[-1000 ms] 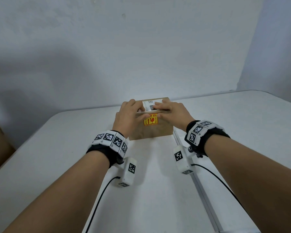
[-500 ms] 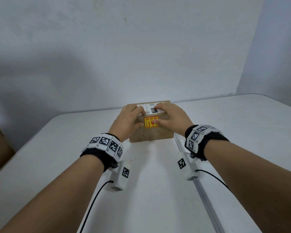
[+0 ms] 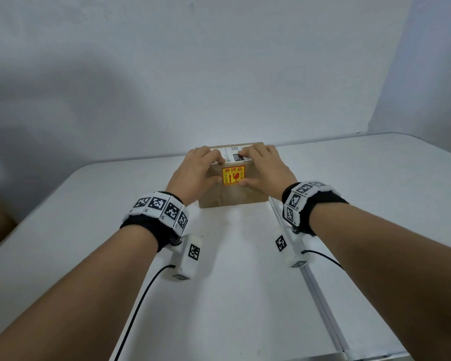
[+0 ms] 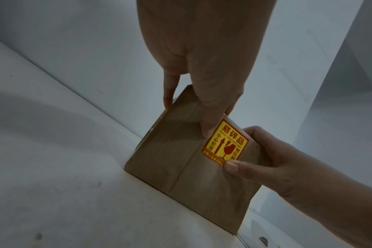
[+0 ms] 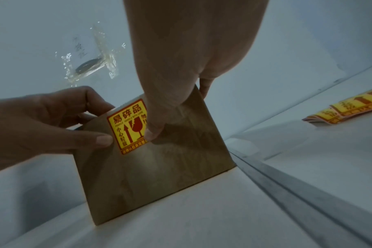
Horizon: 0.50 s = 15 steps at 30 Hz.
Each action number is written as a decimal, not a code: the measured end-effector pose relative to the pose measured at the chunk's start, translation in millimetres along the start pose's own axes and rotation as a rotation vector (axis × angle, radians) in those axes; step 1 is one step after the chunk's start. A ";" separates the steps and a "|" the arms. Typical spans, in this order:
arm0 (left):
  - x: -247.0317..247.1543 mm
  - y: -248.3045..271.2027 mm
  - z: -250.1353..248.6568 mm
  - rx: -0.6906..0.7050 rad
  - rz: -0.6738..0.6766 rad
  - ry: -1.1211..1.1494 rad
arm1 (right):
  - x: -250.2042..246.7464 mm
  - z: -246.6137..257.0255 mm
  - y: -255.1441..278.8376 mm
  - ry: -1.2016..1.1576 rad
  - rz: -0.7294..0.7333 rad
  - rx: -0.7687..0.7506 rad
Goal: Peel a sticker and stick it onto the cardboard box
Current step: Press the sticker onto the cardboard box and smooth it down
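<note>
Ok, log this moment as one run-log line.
stage: pressing sticker onto cardboard box front | left hand: thumb beside sticker | right hand: thumb on sticker corner | box on table

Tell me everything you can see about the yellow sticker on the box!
The yellow sticker is a rectangle with a red border, red Chinese characters, an up arrow and a broken wine glass. It looks glossy and lies flat and upright high on the near side of the cardboard box. The left hand thumb touches its left edge; the right hand thumb presses its lower right corner.
</note>
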<state>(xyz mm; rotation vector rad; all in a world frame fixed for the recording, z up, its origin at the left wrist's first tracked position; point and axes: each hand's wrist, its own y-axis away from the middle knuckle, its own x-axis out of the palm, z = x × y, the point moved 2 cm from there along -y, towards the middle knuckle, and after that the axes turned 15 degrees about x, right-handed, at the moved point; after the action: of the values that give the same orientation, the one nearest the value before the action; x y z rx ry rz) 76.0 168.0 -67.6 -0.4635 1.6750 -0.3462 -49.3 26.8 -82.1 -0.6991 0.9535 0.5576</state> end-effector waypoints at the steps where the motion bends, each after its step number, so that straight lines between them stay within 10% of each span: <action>1: 0.2 0.2 0.2 0.000 -0.003 0.004 | 1.8 -0.8 0.2 0.003 -0.006 -0.005; 15: 21.7 -15.2 -16.0 -0.224 -0.109 -0.162 | 3.8 -2.4 0.1 0.018 0.029 -0.003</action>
<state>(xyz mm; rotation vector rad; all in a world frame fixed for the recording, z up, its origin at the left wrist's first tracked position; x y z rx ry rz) 59.2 143.5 -76.6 -0.7324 1.5396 -0.1952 -48.9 25.5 -86.4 -0.6950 0.9811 0.5786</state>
